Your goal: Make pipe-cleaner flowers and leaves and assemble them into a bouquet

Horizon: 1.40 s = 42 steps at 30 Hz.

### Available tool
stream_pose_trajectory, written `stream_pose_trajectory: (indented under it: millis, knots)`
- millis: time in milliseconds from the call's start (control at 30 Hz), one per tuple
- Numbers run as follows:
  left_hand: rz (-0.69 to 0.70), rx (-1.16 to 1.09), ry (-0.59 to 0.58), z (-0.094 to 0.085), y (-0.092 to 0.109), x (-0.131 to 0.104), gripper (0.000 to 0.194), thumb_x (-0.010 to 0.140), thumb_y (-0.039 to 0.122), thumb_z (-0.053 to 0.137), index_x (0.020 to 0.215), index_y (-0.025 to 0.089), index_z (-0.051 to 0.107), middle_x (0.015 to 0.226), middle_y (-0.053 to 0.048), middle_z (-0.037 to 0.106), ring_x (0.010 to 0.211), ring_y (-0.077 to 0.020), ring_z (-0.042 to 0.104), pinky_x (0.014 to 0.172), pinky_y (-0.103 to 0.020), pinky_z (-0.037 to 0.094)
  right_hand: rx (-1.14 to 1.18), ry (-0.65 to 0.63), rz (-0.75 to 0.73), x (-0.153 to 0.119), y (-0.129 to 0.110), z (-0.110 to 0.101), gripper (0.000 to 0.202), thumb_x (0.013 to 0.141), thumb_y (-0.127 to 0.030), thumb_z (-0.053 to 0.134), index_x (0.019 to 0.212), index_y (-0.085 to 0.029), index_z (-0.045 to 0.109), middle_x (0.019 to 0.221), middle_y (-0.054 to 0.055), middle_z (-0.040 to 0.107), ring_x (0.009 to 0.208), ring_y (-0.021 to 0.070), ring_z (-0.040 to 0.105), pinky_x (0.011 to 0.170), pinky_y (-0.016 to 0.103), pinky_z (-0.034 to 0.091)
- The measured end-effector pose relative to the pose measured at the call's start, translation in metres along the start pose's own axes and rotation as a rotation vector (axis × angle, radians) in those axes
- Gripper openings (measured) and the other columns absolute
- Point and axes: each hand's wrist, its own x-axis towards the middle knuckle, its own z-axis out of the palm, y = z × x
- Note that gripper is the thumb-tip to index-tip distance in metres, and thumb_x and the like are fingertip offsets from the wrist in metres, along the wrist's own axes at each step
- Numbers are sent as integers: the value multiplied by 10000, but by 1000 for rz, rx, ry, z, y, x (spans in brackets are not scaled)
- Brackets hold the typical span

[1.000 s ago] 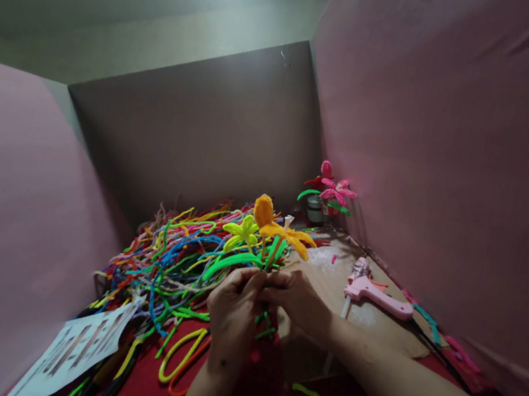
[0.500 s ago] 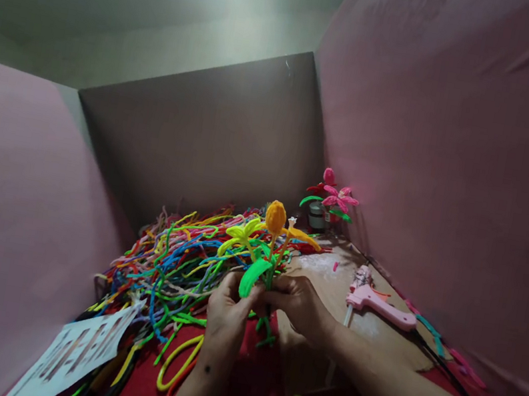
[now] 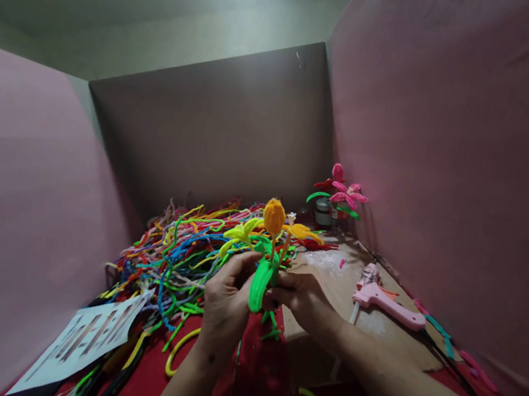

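Note:
Between my hands stands a small bunch of pipe-cleaner flowers (image 3: 274, 216), with an orange bud on top, a yellow bloom to the left and an orange-petalled one to the right. A broad green leaf (image 3: 260, 285) curls down in front of the stems. My left hand (image 3: 231, 290) is closed around the bunch from the left, its thumb and finger near the leaf. From the right, my right hand (image 3: 303, 299) pinches the stems just behind the leaf. Green stem ends (image 3: 272, 326) stick out below. The leaf covers some of the fingertips.
A tangled heap of coloured pipe cleaners (image 3: 196, 241) lies behind and left. To the right, a pink glue gun (image 3: 388, 304) rests on a cardboard sheet (image 3: 326, 283). Pink flowers (image 3: 349, 195) stand in a pot at the back. A printed sheet (image 3: 86, 337) lies front left.
The green leaf has turned to hang more upright in front of the stems. My left fingers have shifted up along the bunch. The whole view has swung slightly.

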Motion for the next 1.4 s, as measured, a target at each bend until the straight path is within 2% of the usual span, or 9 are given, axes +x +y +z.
stream_pose_trajectory:
  millis: [167, 333, 533, 700, 900, 1100, 1167, 1233, 1400]
  knots:
    - [300, 349, -108, -1, -1, 11, 206, 664, 229, 609, 861, 171, 625, 776, -16, 568, 717, -149, 528, 648, -250, 429, 46, 26, 36, 1, 4, 3, 97, 611, -225, 633, 552, -154, 606, 576, -24, 547, 571, 115, 463, 589, 247, 388]
    - [264, 436, -189, -5, 2, 15, 83, 691, 186, 558, 774, 178, 550, 695, 22, 538, 610, -106, 488, 553, -200, 394, 32, 17, 50, 1, 9, 3, 78, 622, -192, 607, 560, -146, 615, 551, -19, 561, 551, 115, 484, 578, 243, 396]
    - [403, 595, -281, -15, 4, 19, 86, 690, 153, 551, 725, 185, 479, 613, 52, 489, 529, -82, 449, 489, -177, 364, 52, 17, 71, -4, 4, 10, 86, 639, -193, 589, 582, -147, 634, 523, -22, 557, 515, 101, 471, 559, 236, 386]
    - [628, 657, -133, -13, 5, 13, 102, 709, 228, 557, 718, 186, 465, 597, 39, 495, 481, -86, 456, 464, -193, 360, 103, 36, 82, -7, 0, 12, 122, 642, -212, 584, 546, -139, 603, 522, -19, 551, 503, 95, 461, 531, 232, 373]
    - [723, 766, -9, -1, -3, 7, 27, 769, 175, 457, 785, 185, 476, 628, -1, 544, 534, -126, 536, 502, -219, 400, 103, 48, 95, -8, -6, 12, 165, 642, -273, 615, 547, -139, 607, 496, -22, 538, 500, 102, 468, 509, 225, 377]
    - [784, 848, 182, 10, -13, 3, 51, 770, 141, 455, 751, 184, 476, 552, 22, 498, 436, -106, 469, 438, -216, 335, 188, 31, 69, -8, -8, 14, 174, 635, -296, 614, 645, -136, 684, 523, -15, 549, 493, 103, 445, 479, 227, 373]
    - [775, 849, 209, 12, -15, 3, 46, 765, 140, 468, 754, 183, 479, 561, 19, 498, 449, -106, 476, 448, -218, 337, 215, 12, 34, -8, -8, 13, 163, 628, -286, 618, 638, -140, 688, 528, -14, 551, 504, 104, 445, 491, 229, 372]
    - [714, 778, 155, 11, -17, 4, 45, 750, 152, 496, 770, 186, 474, 608, 16, 518, 497, -107, 507, 483, -212, 367, 231, 7, 29, -7, -8, 12, 146, 620, -276, 629, 605, -140, 682, 523, -18, 543, 504, 100, 444, 505, 229, 372]
    - [367, 472, -178, 1, -14, 12, 216, 708, 181, 580, 895, 195, 473, 738, 21, 572, 613, -106, 545, 580, -208, 432, 303, -10, 162, -7, -11, 10, 179, 595, -295, 674, 548, -126, 636, 474, -29, 515, 468, 94, 452, 495, 232, 362]
